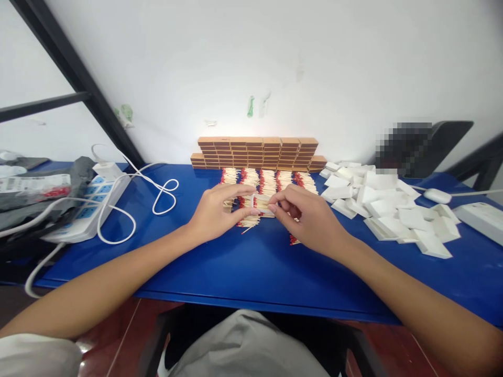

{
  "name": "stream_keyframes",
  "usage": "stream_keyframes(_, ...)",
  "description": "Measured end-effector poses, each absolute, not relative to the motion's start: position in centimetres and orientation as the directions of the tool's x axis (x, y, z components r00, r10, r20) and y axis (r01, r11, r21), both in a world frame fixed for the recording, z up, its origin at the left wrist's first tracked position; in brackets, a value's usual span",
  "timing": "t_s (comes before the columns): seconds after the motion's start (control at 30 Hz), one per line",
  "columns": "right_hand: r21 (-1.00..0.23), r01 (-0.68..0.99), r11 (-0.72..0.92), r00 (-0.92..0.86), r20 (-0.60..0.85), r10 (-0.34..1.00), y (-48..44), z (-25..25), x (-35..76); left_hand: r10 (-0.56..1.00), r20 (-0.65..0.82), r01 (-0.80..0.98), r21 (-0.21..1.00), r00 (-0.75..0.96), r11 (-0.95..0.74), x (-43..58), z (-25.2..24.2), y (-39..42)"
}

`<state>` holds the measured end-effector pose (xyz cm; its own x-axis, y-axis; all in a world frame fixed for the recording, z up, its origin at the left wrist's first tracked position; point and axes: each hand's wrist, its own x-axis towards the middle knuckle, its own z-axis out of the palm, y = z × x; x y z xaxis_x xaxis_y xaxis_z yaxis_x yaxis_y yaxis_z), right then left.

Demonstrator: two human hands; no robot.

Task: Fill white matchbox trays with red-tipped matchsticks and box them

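Note:
Between my hands, above the blue table, is a small white matchbox tray (252,201) with pale matches (262,203) lying in it. My left hand (216,212) grips the tray's left end between thumb and fingers. At the other end, the thumb and forefinger of my right hand (310,215) are pinched on the matches; its remaining fingers curl inward. Just beyond both hands lie rows of red-tipped matches (268,181), partly covered by my fingers. A few stray matches (248,229) stick out below the tray.
Brown matchboxes (257,152) are stacked against the wall. A heap of white trays (387,204) lies at right, near a black stand (448,146) and a white adapter (481,220). On the left are a power strip (98,201), looping white cables (163,193) and a dark plastic bag (35,199).

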<state>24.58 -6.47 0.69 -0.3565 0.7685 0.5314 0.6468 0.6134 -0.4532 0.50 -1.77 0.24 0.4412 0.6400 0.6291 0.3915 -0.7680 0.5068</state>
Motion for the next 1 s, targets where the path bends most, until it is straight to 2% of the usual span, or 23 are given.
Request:
stream_keyframes(0.13, -0.461, 0.622, 0.634, -0.389, 0.52, 0.76, -6.7, -0.2, 23.8, 0.709, 0.613, 0.384, 0.597, 0.349, -0.704, 0.3, 0.0, -1.0)
stream_keyframes(0.27, -0.442, 0.62, 0.649, -0.543, 0.357, 0.761, -6.8, -1.5, 23.0, 0.729, 0.601, 0.373, 0.627, 0.327, -0.684, 0.1, -0.2, -0.5)
stream_keyframes(0.37, -0.468, 0.623, 0.627, -0.566, 0.283, 0.774, -6.7, -1.9, 22.8, 0.719, 0.609, 0.382, 0.61, 0.336, -0.694, 0.2, -0.2, -0.6)
stream_keyframes(0.57, -0.481, 0.626, 0.613, -0.554, 0.279, 0.784, -6.6, -1.7, 22.9, 0.683, 0.638, 0.385, 0.565, 0.356, -0.73, 0.4, -0.1, -0.9)
stream_keyframes(1.0, -0.495, 0.596, 0.633, -0.564, 0.303, 0.768, -6.6, -1.1, 23.6, 0.69, 0.634, 0.387, 0.573, 0.35, -0.722, 0.2, -0.2, -0.6)
